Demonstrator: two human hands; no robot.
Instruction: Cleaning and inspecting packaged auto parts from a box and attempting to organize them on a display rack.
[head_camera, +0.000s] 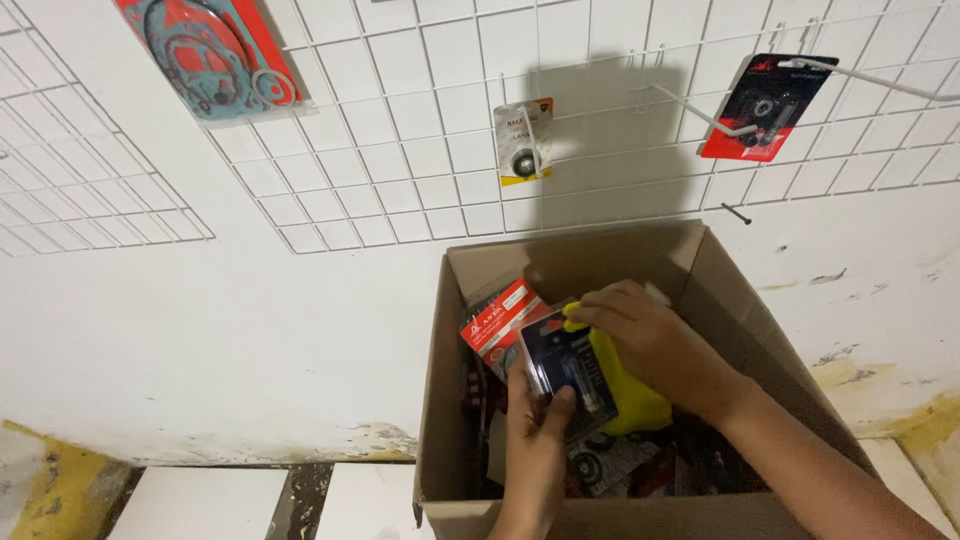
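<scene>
Both my hands reach into an open cardboard box (440, 400) that stands against a white wall. My left hand (535, 440) comes up from below and grips a dark blister pack (568, 368) by its lower edge. My right hand (655, 345) comes in from the right and pinches the top of a yellow package (625, 395) that lies just behind the dark pack. A red and white packet (497, 325) leans at the box's left side. More packaged parts (610, 465) lie at the bottom, partly hidden by my arms.
A white wire grid panel (420, 150) hangs on the wall above the box. On it hang a red gasket card (215, 55), a small yellow and silver packet (523, 140) and a red and black packet (765, 105) on a hook. White tiles (200, 500) cover the floor.
</scene>
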